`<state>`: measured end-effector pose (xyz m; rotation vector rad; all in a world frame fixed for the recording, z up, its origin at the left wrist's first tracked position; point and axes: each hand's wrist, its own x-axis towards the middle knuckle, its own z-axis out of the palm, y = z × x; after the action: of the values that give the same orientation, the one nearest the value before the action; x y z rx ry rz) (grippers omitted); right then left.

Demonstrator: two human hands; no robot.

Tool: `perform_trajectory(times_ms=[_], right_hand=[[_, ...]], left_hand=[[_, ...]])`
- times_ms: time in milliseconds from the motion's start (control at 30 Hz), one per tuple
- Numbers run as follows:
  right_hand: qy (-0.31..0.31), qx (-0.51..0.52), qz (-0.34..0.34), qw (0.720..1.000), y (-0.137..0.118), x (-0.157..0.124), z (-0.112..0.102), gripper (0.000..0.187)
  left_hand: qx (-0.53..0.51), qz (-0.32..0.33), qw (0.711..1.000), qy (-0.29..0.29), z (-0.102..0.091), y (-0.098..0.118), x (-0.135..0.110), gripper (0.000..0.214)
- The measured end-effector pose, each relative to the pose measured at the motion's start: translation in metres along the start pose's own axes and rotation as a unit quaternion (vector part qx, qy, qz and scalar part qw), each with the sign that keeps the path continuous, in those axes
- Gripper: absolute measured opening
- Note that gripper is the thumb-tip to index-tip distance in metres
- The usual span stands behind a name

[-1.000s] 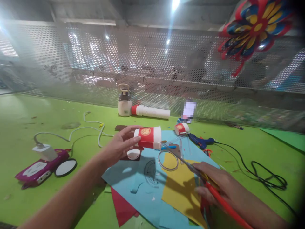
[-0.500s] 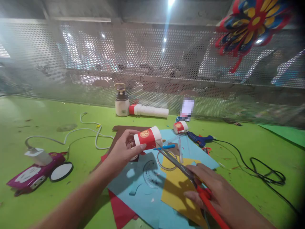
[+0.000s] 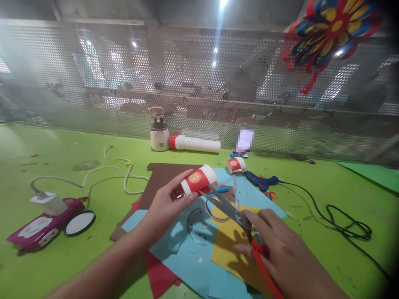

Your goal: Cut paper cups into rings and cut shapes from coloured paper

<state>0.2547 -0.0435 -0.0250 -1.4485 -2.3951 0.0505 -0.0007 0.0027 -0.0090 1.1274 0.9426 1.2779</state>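
Observation:
My left hand [image 3: 170, 199] is closed around a red and white paper cup [image 3: 199, 181], tilted on its side with its open rim toward the right. In my right hand [image 3: 274, 236] are scissors with red handles [image 3: 262, 261]. Their blades are parted, with the tips at the cup's lower right side; whether they bite into the paper I cannot tell. Below lie a light blue paper sheet [image 3: 168, 253], a yellow sheet [image 3: 230, 253], a clear protractor [image 3: 198, 226] and a tape ring [image 3: 215, 214]. A blue pen [image 3: 222, 190] shows behind the blades.
Another paper cup [image 3: 236, 165] lies beside a blue glue gun [image 3: 262, 180] with a black cable. At the left sit a purple power strip [image 3: 46, 226] and a round white-faced disc [image 3: 80, 223]. A spray bottle [image 3: 159, 137] and a white tube [image 3: 199, 144] stand near the mesh panel.
The cup in my left hand has shifted slightly right and tilted more. The scissor blades have opened wider, and my left hand has uncovered more of the brown sheet.

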Motion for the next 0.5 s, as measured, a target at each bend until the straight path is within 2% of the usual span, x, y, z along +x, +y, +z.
perform_trajectory(times_ms=[133, 267, 500], right_hand=[[0.045, -0.056, -0.059, 0.996, 0.001, -0.001, -0.003, 0.043], [0.068, -0.082, -0.082, 0.991, 0.000, -0.001, -0.008, 0.045], [0.074, -0.098, -0.087, 0.989, 0.000, -0.002, -0.006, 0.049]], left_hand=[[-0.084, -0.035, 0.994, -0.054, -0.002, 0.002, -0.003, 0.067], [-0.068, -0.028, 0.995, -0.075, -0.001, -0.001, -0.003, 0.065], [0.016, 0.016, 0.999, -0.044, 0.008, -0.007, -0.006, 0.063]])
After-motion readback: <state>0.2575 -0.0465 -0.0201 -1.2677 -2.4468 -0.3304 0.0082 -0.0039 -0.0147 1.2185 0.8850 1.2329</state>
